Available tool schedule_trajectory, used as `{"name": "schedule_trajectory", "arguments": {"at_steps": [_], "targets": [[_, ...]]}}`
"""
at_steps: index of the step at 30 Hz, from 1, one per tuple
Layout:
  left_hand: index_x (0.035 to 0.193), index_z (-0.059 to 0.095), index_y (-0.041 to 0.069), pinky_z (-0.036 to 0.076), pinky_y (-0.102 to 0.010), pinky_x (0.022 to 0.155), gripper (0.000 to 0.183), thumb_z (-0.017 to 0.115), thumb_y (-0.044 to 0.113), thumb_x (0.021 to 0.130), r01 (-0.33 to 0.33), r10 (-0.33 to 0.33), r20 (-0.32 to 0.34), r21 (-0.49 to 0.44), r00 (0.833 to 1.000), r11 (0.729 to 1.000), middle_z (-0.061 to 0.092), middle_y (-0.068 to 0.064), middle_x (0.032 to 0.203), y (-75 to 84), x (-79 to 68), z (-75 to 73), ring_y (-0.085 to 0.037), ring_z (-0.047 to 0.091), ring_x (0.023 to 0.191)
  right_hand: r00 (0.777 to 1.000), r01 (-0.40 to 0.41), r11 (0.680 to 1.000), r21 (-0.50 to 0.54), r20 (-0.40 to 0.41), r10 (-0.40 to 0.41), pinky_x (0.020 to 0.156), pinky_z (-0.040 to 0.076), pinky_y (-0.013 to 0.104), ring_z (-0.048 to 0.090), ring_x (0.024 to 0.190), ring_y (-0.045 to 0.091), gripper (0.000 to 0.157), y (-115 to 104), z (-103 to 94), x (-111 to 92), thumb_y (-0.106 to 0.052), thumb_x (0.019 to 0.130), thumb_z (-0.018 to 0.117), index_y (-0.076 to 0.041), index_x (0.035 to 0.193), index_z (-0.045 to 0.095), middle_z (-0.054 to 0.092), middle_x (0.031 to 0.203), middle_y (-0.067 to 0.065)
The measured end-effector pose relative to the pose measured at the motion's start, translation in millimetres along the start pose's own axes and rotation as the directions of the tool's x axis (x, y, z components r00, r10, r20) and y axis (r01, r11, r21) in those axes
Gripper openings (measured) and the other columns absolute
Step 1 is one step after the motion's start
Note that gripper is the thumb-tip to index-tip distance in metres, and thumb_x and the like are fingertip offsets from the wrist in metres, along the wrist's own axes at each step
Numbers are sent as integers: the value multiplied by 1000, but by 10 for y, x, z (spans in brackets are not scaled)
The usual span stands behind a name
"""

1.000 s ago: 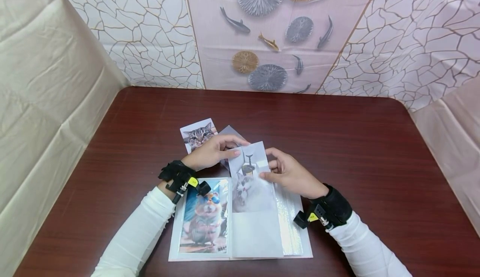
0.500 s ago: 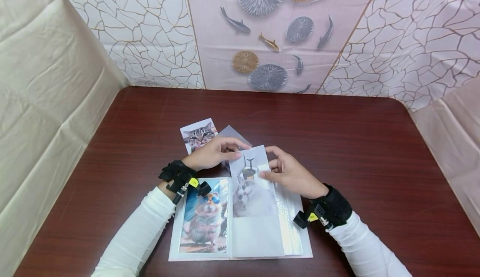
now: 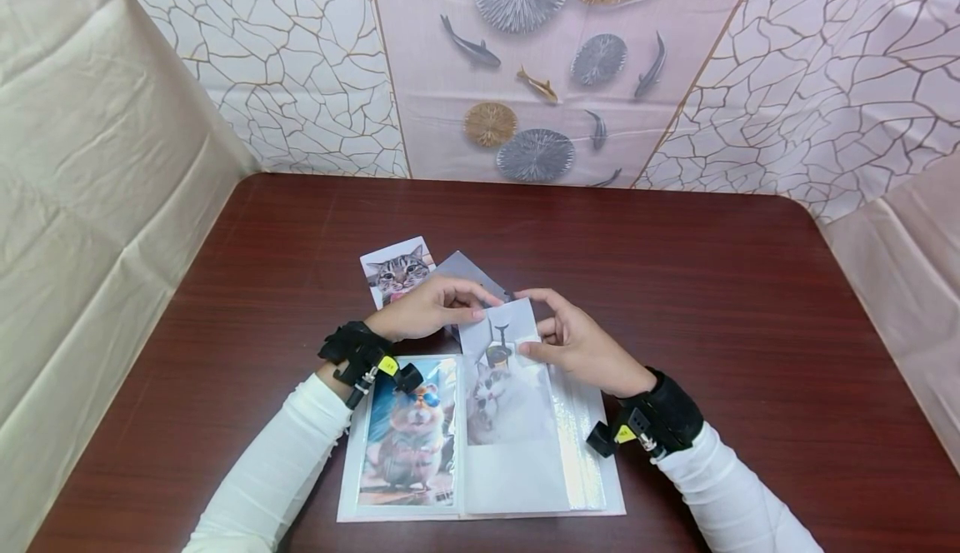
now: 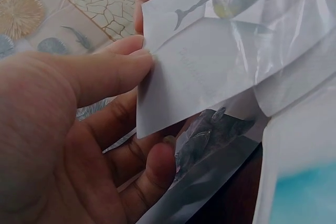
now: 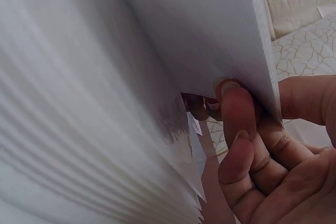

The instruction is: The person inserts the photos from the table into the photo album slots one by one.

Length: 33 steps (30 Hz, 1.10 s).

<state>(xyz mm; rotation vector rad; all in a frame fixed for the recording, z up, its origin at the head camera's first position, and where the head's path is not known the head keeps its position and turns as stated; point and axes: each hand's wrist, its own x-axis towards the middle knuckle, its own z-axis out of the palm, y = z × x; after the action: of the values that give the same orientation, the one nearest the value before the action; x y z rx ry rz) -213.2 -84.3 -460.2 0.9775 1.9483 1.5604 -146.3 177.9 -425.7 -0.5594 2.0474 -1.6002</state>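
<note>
While my L hand (image 3: 429, 305) pinches photo (image 3: 506, 399) nr top-L corner & R hand (image 3: 581, 346) grips pocket (image 3: 517, 480) edge, photo's partway down album's (image 3: 617, 499) R-side pocket; should feed straight, slowly, w/o bending corners.

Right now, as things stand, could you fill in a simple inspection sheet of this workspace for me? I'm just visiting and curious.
Surface: dark reddish-brown table.
Job's things: open album; kitten photo partly inside a clear sleeve on the raised leaf, its upper end sticking out; hamster-like picture on the facing page.
Clutter: tabby cat photo and greyish card beyond the album, both partly hidden.
Hands: left hand pinches the kitten photo near its top; right hand pinches the leaf's outer edge.
Cables: nothing seen on the tabletop.
Surroundings: fish-patterned backdrop behind, cream cloth at the left.
</note>
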Motion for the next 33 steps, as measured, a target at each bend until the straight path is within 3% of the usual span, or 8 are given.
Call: {"name": "schedule_trajectory", "arguments": {"at_steps": [3,7,11,18,27,33], "targets": [[122,65,9,38,-38,59,28,58,16,95,2,-2,4,-3,1000,1000,61,-16,72,6,-2,2,-34,42,56,1000,1,1000,12,6,-1,69,46,29,66,80,26,65,5,-2,-1,-16,92,63,-9,146,26,71,96,14],[121,65,9,45,-35,65,28,58,15,95,11,-10,12,-15,1000,1000,70,-10,93,-1,0,6,-28,58,70,1000,2,1000,18,9,-2,68,45,29,65,77,26,61,10,-3,-5,-16,93,62,-9,143,29,70,96,15],[122,65,7,50,-34,71,28,57,14,96,20,-19,26,-25,999,999,69,-9,109,-9,3,11,-24,64,84,1000,1,1000,11,9,-2,65,43,30,61,72,25,58,13,0,-9,-17,93,62,-9,141,31,70,93,14],[120,66,6,48,-35,73,27,57,11,95,11,-11,24,-1,1000,1000,68,-9,112,-6,4,30,-21,62,87,1000,2,1000,-8,9,-2,60,38,28,50,61,26,57,5,19,-7,-17,93,62,-8,141,31,64,81,14],[116,69,10,49,-35,84,25,58,18,95,20,-22,40,48,999,999,68,-5,114,6,5,41,-16,60,101,1000,13,1000,-3,15,-13,64,44,28,59,67,22,49,5,22,-1,-13,93,61,-6,135,37,69,90,14],[115,69,9,49,-33,82,25,59,18,95,33,-35,46,44,998,998,68,-4,114,35,3,49,-16,60,99,1000,22,999,-32,-1,-23,57,34,26,37,51,19,45,11,30,-1,-15,92,63,-8,130,40,59,73,10]]}}
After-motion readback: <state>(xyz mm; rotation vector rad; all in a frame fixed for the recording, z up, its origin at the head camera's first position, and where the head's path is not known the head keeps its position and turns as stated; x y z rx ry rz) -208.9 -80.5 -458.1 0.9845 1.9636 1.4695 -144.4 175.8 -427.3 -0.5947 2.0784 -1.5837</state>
